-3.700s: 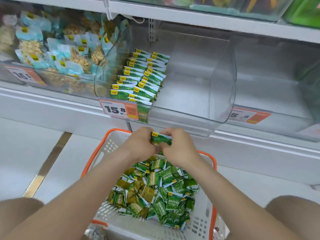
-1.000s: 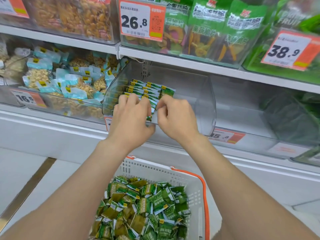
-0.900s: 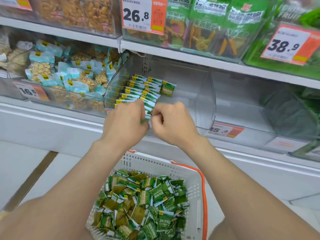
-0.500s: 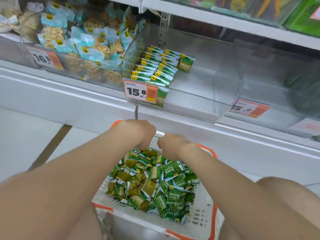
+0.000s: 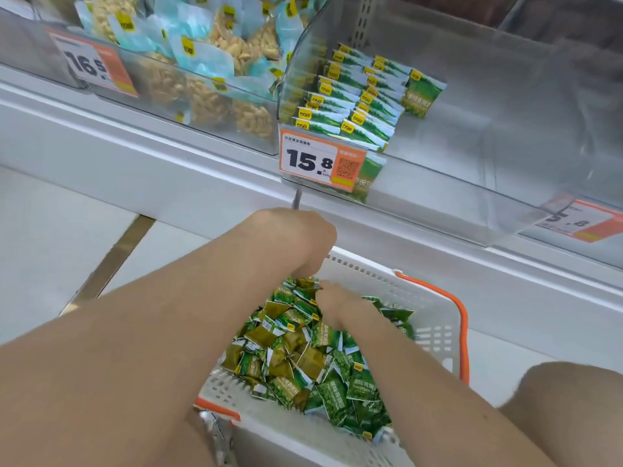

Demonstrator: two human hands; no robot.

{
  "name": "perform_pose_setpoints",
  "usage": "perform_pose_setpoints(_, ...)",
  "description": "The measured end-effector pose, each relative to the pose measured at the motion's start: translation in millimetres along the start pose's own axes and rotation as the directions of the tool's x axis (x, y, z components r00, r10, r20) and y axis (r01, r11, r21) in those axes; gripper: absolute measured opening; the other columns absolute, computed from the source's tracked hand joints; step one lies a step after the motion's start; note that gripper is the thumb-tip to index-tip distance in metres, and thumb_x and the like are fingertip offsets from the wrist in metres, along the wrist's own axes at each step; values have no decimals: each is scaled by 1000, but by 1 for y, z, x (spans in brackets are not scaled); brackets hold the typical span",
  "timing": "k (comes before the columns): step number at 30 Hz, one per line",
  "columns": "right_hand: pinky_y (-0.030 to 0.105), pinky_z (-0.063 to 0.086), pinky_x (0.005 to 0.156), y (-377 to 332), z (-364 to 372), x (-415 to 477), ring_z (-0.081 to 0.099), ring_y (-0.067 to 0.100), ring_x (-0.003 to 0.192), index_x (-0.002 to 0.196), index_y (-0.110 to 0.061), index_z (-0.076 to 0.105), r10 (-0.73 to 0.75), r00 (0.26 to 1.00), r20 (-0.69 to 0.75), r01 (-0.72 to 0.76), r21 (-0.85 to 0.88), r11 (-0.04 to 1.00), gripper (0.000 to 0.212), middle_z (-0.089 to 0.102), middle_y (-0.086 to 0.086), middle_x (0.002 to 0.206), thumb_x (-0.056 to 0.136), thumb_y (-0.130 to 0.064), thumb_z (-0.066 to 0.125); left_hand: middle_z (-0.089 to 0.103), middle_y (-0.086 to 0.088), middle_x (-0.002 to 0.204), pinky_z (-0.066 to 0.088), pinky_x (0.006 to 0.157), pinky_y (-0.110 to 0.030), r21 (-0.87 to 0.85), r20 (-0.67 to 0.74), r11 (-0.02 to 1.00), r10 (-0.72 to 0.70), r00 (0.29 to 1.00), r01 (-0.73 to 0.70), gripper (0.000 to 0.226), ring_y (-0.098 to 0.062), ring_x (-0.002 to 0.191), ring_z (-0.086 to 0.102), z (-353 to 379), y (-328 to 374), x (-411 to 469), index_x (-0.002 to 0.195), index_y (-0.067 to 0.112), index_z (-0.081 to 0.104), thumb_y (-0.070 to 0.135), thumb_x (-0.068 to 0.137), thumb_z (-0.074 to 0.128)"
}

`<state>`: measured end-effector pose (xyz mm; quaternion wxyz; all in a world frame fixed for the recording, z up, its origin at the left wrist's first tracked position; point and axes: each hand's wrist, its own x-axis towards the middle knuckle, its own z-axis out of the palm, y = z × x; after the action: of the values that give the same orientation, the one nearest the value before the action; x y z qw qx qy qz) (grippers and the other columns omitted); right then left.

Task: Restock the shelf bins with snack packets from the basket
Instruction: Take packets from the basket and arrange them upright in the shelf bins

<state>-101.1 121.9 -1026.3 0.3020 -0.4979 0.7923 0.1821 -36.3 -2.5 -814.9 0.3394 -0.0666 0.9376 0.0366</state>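
Observation:
A white basket with orange handles sits below the shelf, holding a loose pile of small green snack packets. Both my hands are down in it. My left hand is bent over the far edge of the pile, its fingers hidden underneath. My right hand lies just below it, fingertips among the packets and blurred. Above stands a clear shelf bin. Two neat rows of green packets fill its left side, and a single packet stands beside them.
An orange price tag reading 15.8 hangs on the bin's front. The bin to the left holds pale blue nut packs behind a 16.5 tag. Another clear bin is at right. My knee is beside the basket.
Both hands left the shelf bin, where they had set packets into the rows, and dropped into the basket. Since half a second ago they have sunk deeper into the pile.

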Motion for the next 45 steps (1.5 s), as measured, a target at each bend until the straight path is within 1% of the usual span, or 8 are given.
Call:
perform_pose_setpoints(8,34,51,73,12,-19,-8,62,26,77,69,-16,64,180,911,-370,-6,425,905,26,62,3,76,88,0,56,57,-11,139,53,103,-46,9,25,1000,-2,1000,2,45,-31,126,59,-10,3,1,141,16,57,4,98,52)
perform_pose_setpoints(11,26,52,75,14,-45,-33,66,14,79,87,-20,79,304,835,-459,79,647,758,21,75,-5,82,84,-9,62,61,-9,134,54,102,-47,-41,9,999,2,1000,-2,37,-31,120,62,-17,1,-6,135,15,62,13,100,48)
perform_pose_setpoints(20,33,61,57,-6,-158,-141,72,21,66,79,-6,81,340,897,-283,-79,653,753,8,74,13,71,73,-7,75,68,1,106,65,78,-41,-277,101,957,-60,993,86,75,-20,76,78,-40,9,-43,120,18,63,66,67,87)
perform_pose_setpoints(27,33,59,59,10,-233,-226,68,14,67,77,-10,79,358,747,-561,111,635,765,15,74,12,71,76,-16,65,75,-11,92,66,69,-46,-719,-328,655,-27,944,-231,42,-26,74,78,-60,28,-73,97,16,70,43,72,91)
perform_pose_setpoints(32,47,65,71,22,-236,-242,76,26,64,86,-8,75,481,645,-594,509,803,309,15,76,14,75,87,-5,61,62,8,66,66,67,-42,-820,-517,388,-188,835,-421,27,-8,63,68,-67,20,-79,103,15,68,7,84,85)
perform_pose_setpoints(36,33,59,83,30,-231,-228,71,10,79,101,-28,73,657,429,-620,473,774,421,23,74,-6,79,83,-17,65,80,-1,102,65,81,-45,-839,-539,107,-301,787,-534,34,-24,99,76,-77,26,-74,114,20,71,-6,93,66)
perform_pose_setpoints(40,39,61,86,27,-234,-221,73,13,87,112,-24,72,582,600,-549,467,831,303,28,77,-6,90,86,-20,64,78,-7,115,62,90,-49,-821,-521,-45,-349,779,-569,39,-29,110,73,-84,31,-66,125,12,67,-9,95,57)
perform_pose_setpoints(45,26,57,59,31,-233,-222,78,19,75,102,-20,73,540,648,-536,499,835,230,18,79,4,93,99,-9,59,78,-7,102,61,87,-56,-822,-493,31,-537,685,-568,42,-29,92,77,-83,31,-57,129,7,62,1,91,76)
